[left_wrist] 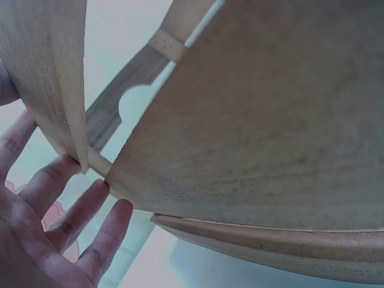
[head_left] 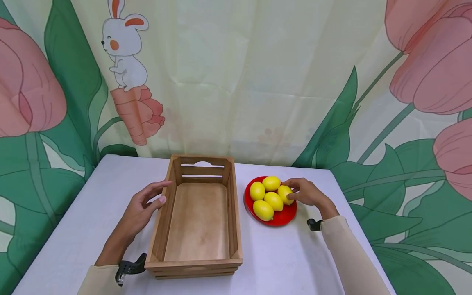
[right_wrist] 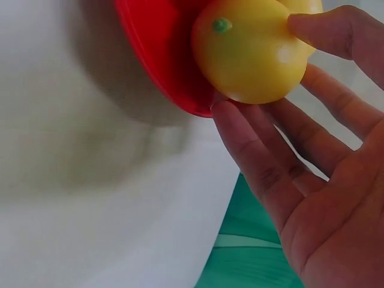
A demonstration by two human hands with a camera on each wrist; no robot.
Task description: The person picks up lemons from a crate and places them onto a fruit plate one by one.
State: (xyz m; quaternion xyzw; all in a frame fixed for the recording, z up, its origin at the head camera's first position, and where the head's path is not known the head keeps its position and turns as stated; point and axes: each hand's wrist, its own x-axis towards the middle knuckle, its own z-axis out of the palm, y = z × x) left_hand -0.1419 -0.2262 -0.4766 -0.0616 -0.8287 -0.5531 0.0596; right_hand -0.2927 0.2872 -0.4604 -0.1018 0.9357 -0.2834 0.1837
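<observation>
A slatted wooden crate (head_left: 199, 223) stands on the table, its inside bare. My left hand (head_left: 141, 205) is at the crate's left side, fingers extended; in the left wrist view, fingertips touch the wooden slats. To the right of the crate, a red plate (head_left: 283, 219) carries several yellow lemons (head_left: 263, 210). My right hand (head_left: 307, 192) reaches over the plate's right edge and pinches the rightmost lemon (head_left: 284, 195). In the right wrist view the thumb presses one side of that lemon (right_wrist: 249, 54), and fingers curve around the other side and beneath. It is still at the plate.
A white cloth covers the table (head_left: 273, 262). Behind it hangs a curtain (head_left: 258, 82) printed with tulips, leaves and a rabbit. Dark straps sit on both wrists. The crate's far end wall (head_left: 203, 170) has a cut-out handle.
</observation>
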